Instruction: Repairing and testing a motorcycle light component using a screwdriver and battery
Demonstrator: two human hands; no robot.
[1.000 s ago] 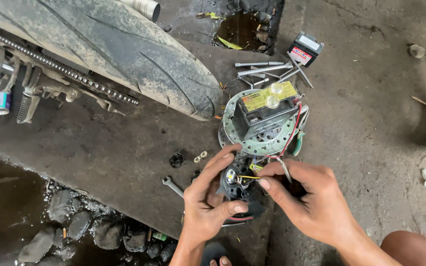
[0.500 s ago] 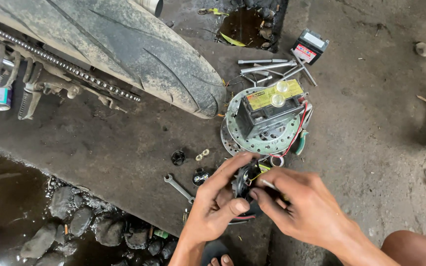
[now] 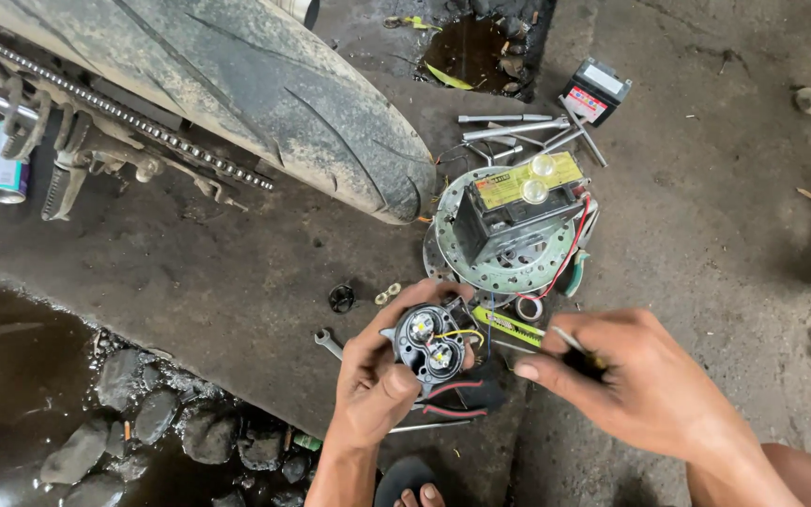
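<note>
Left hand (image 3: pixel 377 380) grasps a small black lamp unit (image 3: pixel 432 345) with two round LED emitters, thumb across its near edge and fingers curled behind; the unit sits near centre of the scene, held above the concrete floor (image 3: pixel 706 216), just near of the brake disc (image 3: pixel 499 272). Right hand (image 3: pixel 640 385) is pinched shut on a thin tool (image 3: pixel 567 340), probably a small screwdriver; only its pale shaft shows, tip aimed left toward the unit but apart from it. Progress, as a judgement: unit is out and open to view, yellow, red and black leads hanging loose off it, none seen joined to anything; wiring or fastening appears unfinished. Orientation: emitter face points up toward the camera; long axis, through both emitters, runs from far-left to near-right. Around: battery (image 3: pixel 509 211) resting on the disc, a second small battery (image 3: pixel 595 91) farther off, loose bolts (image 3: pixel 509 127), a wrench (image 3: pixel 328 343), washers (image 3: pixel 387 294), motorcycle tyre (image 3: pixel 265 94) and chain (image 3: pixel 124 117) far left.
</note>
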